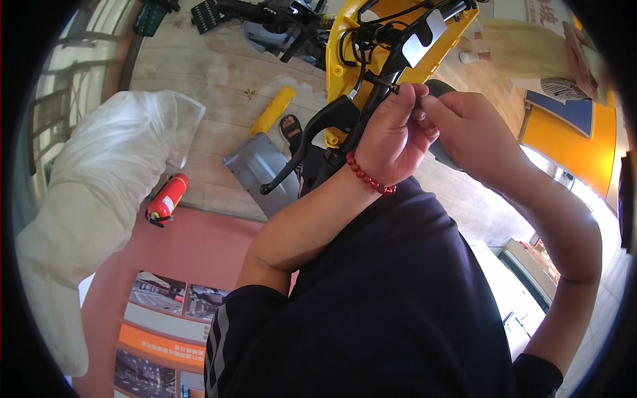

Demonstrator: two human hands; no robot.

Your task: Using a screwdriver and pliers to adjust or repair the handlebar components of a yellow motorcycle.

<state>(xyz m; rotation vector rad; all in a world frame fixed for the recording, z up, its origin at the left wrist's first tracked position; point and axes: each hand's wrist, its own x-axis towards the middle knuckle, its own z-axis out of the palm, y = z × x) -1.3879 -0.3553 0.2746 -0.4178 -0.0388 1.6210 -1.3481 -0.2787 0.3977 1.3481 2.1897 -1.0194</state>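
My left hand, with a red bead bracelet, is closed at a black handlebar, its fingertips around a small dark part I cannot make out. My right hand is closed against the left one's fingers, pinching in the same spot; what it holds is hidden. A black brake lever sticks out left of my left hand. Behind my hands is the yellow body shell with black cables, and a dark rounded part partly covered by my right hand.
Left lies a white-covered bulky thing beside a red fire extinguisher. Grey and yellow panels lie on the floor near my sandalled foot. Another person is at upper right, near an orange counter.
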